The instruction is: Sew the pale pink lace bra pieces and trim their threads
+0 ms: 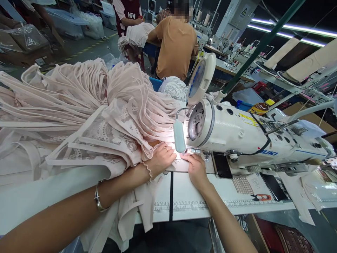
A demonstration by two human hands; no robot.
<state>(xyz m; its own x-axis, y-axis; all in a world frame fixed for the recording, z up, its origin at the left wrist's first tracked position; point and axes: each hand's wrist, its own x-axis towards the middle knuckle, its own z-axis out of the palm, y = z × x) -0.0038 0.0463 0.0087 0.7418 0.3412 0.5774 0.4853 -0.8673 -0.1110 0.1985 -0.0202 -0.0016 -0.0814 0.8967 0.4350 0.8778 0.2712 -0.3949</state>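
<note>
A white sewing machine (234, 130) stands on the table, its lit needle area partly hidden behind a pale green lamp (179, 136). My left hand (162, 157) lies left of the needle area, fingers bent over the edge of a pale pink lace garment (105, 140). My right hand (196, 168) is close to the presser foot, its thumb and index finger pinched at the fabric edge under the light. The exact stitching point is too bright to make out. A large heap of pale pink garments (79, 88) spreads behind and left of my left hand.
A phone (222, 165), red-handled thread snips (261, 197) and a dark flat object (273, 186) lie right of my right hand. A ruler strip (189, 206) runs along the table's front edge. Thread cones (313, 63) stand upper right. A person in brown (175, 45) sits ahead.
</note>
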